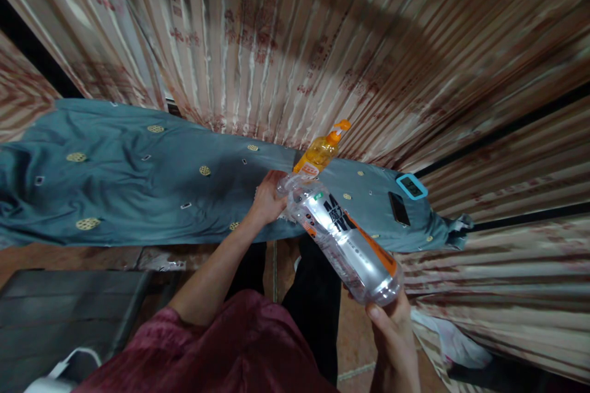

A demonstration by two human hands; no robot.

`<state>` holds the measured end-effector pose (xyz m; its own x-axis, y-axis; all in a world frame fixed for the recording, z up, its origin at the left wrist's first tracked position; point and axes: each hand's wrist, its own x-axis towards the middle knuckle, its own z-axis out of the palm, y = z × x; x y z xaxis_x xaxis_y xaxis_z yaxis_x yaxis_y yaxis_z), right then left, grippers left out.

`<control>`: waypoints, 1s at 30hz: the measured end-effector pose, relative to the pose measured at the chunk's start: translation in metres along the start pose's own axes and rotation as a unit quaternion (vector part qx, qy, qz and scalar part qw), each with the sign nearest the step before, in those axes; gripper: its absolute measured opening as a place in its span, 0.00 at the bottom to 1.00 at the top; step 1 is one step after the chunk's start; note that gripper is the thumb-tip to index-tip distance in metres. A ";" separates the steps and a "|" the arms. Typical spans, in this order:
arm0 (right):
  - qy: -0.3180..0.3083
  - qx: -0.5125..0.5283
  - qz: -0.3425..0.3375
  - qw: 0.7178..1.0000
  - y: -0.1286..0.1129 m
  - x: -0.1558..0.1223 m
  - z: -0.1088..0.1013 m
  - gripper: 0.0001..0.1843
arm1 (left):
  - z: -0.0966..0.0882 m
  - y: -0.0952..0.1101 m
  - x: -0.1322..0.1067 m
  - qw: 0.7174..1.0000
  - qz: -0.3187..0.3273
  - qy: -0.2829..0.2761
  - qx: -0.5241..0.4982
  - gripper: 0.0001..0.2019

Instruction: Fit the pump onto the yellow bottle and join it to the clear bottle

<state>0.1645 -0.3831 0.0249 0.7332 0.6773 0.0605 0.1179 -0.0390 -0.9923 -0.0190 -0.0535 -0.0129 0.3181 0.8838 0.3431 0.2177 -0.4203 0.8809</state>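
A large clear plastic bottle (348, 239) with a silver and orange label is held at a slant in front of me. Its neck end points up and to the left, where my left hand (270, 196) is closed around it. Under its base my right hand (391, 322) grips it, thumb along the near side. Just beyond the bottle's neck stands a pump bottle (318, 156) of yellow-orange liquid with an orange pump head. The bottle's upper end hides the foot of the pump bottle.
A long surface under a teal patterned cloth (184, 190) runs across the view. On its right part lie a dark phone (399, 208) and a blue-framed timer (412, 186). Pleated curtains (286, 43) hang behind. A dark grey slatted surface (69, 313) is at the lower left.
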 end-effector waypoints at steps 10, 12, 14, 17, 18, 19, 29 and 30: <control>0.003 0.011 0.025 1.000 0.003 0.000 -0.003 0.46 | 0.000 0.002 0.000 1.000 -0.003 0.002 -0.001 0.25; 0.003 0.016 0.023 1.000 0.004 0.000 -0.003 0.45 | 0.000 0.001 0.000 1.000 0.000 -0.003 -0.004 0.26; 0.002 0.020 0.022 1.000 0.004 0.000 -0.003 0.46 | -0.001 0.000 0.000 1.000 0.004 -0.006 -0.004 0.26; 0.004 0.025 0.025 0.999 0.004 -0.001 -0.004 0.46 | -0.002 0.000 -0.001 1.000 0.004 -0.003 0.003 0.26; 0.005 0.027 0.026 0.999 0.004 -0.001 -0.005 0.46 | -0.002 0.000 -0.001 1.000 0.002 -0.002 0.005 0.26; 0.007 0.029 0.027 0.999 0.004 -0.001 -0.005 0.46 | -0.002 0.000 -0.001 1.000 0.000 -0.002 0.006 0.26; -0.002 0.025 0.010 1.000 0.002 -0.001 -0.002 0.44 | -0.001 0.001 -0.001 1.000 -0.001 0.000 -0.001 0.25; -0.002 0.026 0.012 1.000 0.002 0.000 -0.003 0.44 | -0.001 0.001 -0.001 1.000 0.001 -0.002 -0.002 0.24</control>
<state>0.1662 -0.3855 0.0228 0.7328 0.6794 0.0369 0.0663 -0.0173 -0.9977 -0.0202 -0.0545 -0.0121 0.3212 0.8827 0.3431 0.2127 -0.4203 0.8821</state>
